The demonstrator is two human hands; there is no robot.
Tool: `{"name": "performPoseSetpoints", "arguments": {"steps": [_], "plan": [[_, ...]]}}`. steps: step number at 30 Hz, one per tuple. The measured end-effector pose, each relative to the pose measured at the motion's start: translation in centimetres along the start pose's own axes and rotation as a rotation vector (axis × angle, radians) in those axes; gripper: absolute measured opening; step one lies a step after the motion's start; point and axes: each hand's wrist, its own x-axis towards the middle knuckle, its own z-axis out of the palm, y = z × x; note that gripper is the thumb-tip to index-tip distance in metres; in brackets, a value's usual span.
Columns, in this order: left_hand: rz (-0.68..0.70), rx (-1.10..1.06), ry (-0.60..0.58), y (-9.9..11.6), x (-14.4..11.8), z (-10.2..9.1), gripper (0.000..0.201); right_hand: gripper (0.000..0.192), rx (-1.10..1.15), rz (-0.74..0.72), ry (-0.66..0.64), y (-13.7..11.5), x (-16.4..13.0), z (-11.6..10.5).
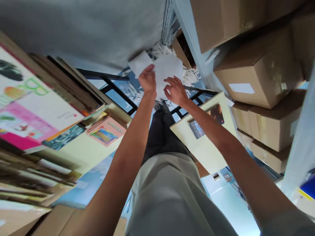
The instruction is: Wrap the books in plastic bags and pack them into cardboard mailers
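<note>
My left hand (147,79) is closed, its fingers pinched at the edge of a white sheet of paper (168,65). A smaller white piece of paper (140,63) sticks out beyond that hand on the left. My right hand (176,90) is over the lower right of the sheet, fingers curved and apart, with nothing visible gripped in them. Whether its fingertips touch the paper I cannot tell. Around and below the sheet lies a heap of white paper strips (192,77) on the floor.
Cardboard boxes (246,75) are stacked on metal shelving at the right. Books and magazines (34,95) pile up on the left. Cream surfaces flank my legs, the right one (204,147) bearing small printed pictures. Black metal bars (115,88) run near the strips.
</note>
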Motion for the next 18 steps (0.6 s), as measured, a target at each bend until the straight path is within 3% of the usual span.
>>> {"name": "performPoseSetpoints", "arguments": {"steps": [3, 5, 7, 8, 12, 15, 17, 18], "plan": [[0.140, 0.178, -0.138, 5.5, -1.7, -0.9, 0.009, 0.039, 0.157, 0.028, 0.224, 0.6, -0.2, -5.3], [0.222, 0.257, -0.239, 8.7, -3.1, -1.5, 0.016, 0.052, 0.264, 0.059, 0.397, 1.9, 1.2, -9.3], [0.271, 0.306, -0.316, 11.6, -4.7, -2.0, 0.026, 0.065, 0.398, 0.068, 0.396, 3.2, 3.2, -13.4], [0.304, 0.324, -0.352, 12.8, -5.7, -2.3, 0.029, 0.066, 0.500, 0.093, 0.335, 3.5, 3.9, -15.4], [0.508, 0.330, -0.532, 17.1, -9.1, -3.4, 0.025, 0.119, 0.727, -0.183, 0.087, 1.2, 3.7, -22.4], [0.578, 0.279, -0.587, 19.7, -11.2, -3.6, 0.041, 0.144, 0.644, -0.308, -0.038, -3.0, 0.7, -24.9], [0.566, 0.279, -0.615, 21.2, -13.0, -3.2, 0.047, 0.166, 0.489, -0.389, 0.008, -5.7, -1.2, -24.7], [0.555, 0.304, -0.641, 21.8, -14.3, -2.9, 0.048, 0.171, 0.409, -0.454, 0.094, -6.9, -1.8, -24.2]]}}
